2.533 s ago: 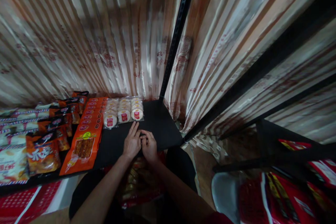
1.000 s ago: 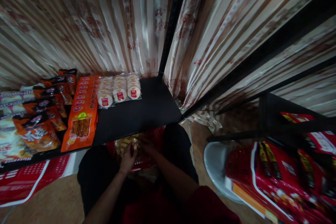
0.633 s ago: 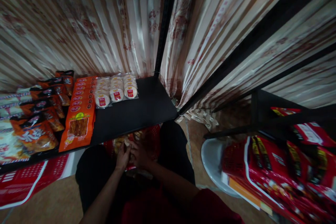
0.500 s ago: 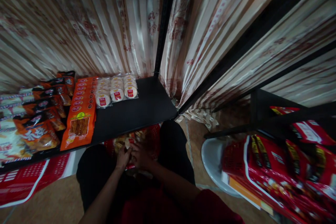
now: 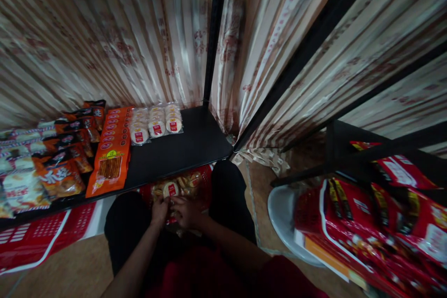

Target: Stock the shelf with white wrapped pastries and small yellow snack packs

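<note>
Packet [image 5: 171,189], round and pale with a red label, is lying right at the fingertips of both hands, low in front of the black shelf [image 5: 174,153]. The left hand [image 5: 159,212] is pinching its near edge, fingers bent and nearly closed; the right hand [image 5: 186,213] is holding the same edge just beside it, fingers curled, though dimness is hiding exact finger placement. Beneath, a red basket [image 5: 207,181] is sitting partly under the shelf's front edge, holding gold-coloured packages [image 5: 191,179]. On the shelf, similar round packs [image 5: 156,125] are lying in rows, orange pouches [image 5: 111,153] are resting next to them, and orange-and-black bags [image 5: 61,177] are standing farther along. Behind the shelf, a pleated curtain [image 5: 139,32] is hanging.
</note>
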Motion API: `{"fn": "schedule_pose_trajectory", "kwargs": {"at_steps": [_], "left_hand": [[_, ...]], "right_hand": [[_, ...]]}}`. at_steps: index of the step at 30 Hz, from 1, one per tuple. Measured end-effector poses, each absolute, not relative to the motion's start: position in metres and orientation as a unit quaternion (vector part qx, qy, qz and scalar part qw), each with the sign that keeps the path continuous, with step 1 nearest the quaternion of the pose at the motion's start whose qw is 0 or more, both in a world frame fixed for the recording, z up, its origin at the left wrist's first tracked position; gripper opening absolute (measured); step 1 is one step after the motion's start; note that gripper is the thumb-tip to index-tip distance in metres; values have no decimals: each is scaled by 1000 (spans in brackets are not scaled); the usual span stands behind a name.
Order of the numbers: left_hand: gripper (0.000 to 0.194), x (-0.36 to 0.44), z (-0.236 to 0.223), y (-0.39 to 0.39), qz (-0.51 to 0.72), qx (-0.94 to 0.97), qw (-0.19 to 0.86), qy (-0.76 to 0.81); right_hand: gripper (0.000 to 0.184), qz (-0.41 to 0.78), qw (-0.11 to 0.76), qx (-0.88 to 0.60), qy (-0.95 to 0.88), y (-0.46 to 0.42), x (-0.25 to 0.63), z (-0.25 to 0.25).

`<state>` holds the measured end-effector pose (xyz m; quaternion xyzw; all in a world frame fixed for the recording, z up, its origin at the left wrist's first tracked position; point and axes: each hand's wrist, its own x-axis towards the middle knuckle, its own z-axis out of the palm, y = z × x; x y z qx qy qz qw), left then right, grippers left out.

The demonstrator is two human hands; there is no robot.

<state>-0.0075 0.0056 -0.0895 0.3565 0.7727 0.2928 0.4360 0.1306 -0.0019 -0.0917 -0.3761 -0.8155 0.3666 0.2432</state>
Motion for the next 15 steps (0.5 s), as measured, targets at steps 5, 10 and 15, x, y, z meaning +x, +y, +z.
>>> {"fn": "schedule_pose_trajectory", "kwargs": {"at_steps": [5,10,15], "left_hand": [[27,-4,-79,2,313,352,443,763],[30,1,-70,3,335,375,434,747],[29,7,-60,3,338,414,422,732]], "right_hand": [[37,441,316,-434,-719,1,130,-94],[35,540,358,-501,-574,11,130,-97],[33,583,364,-511,-517,18,133,-89]]}}
